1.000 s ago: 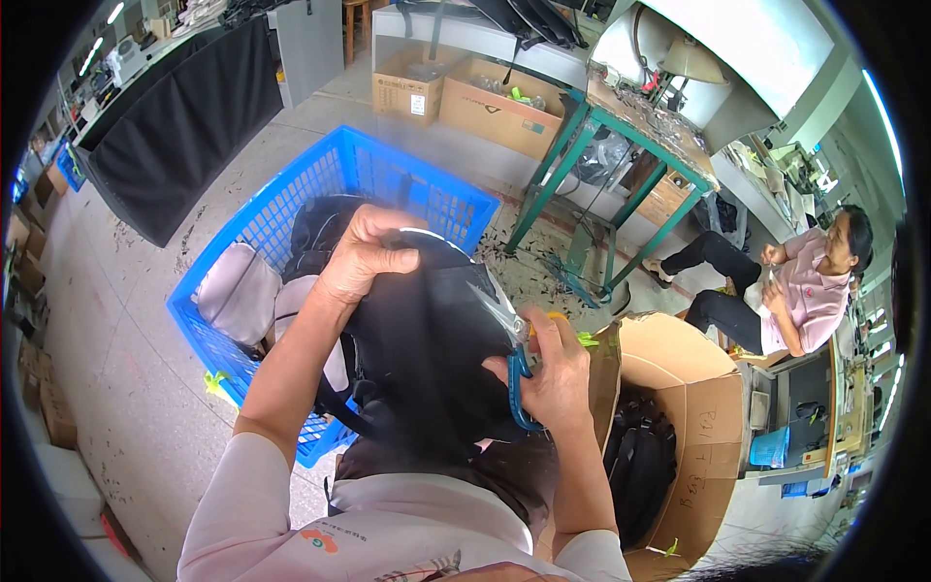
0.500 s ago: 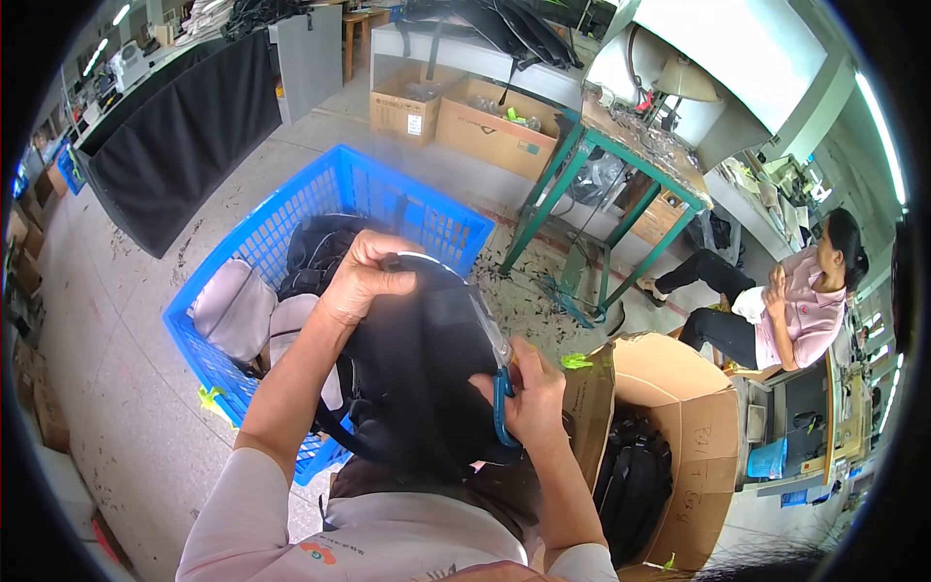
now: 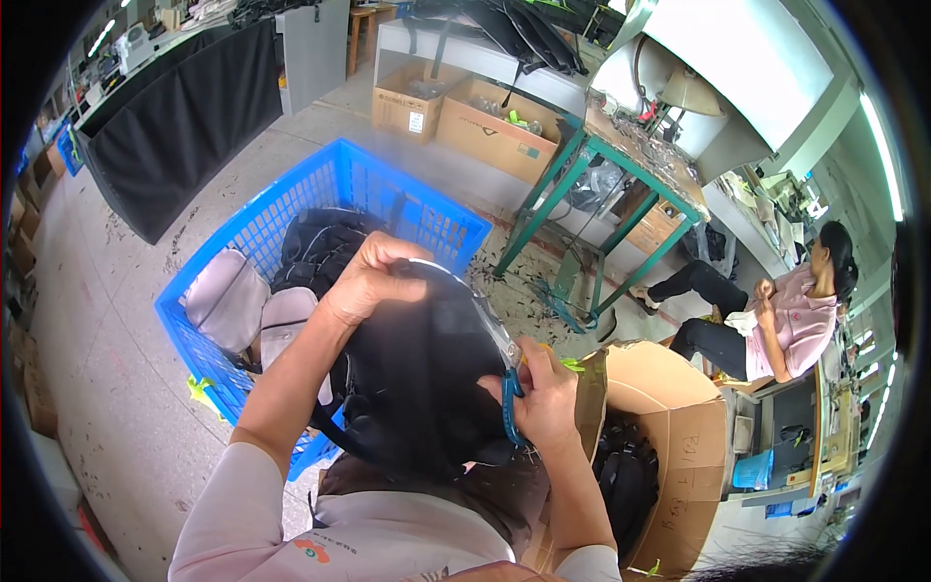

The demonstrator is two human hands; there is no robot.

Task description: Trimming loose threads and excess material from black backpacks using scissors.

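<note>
The floor (image 3: pixel 126 339) carries a blue crate (image 3: pixel 427 215) and, apparently, dark scraps (image 3: pixel 495 262)

So the bare right grip (image 3: pixel 545 393) covered a chunk of the blue-handled metal tool (image 3: pixel 509 407), and I couldn't tell where its tip ended against the pale edge of the floppy black fabric bag (image 3: pixel 417 359). Some fingertips of the bare left grip (image 3: pixel 373 281) were out of sight. That bag blocked part of the blue plastic basket (image 3: pixel 417 199), and the lower edge chopped off the pale pink shirt (image 3: pixel 407 533).
</note>
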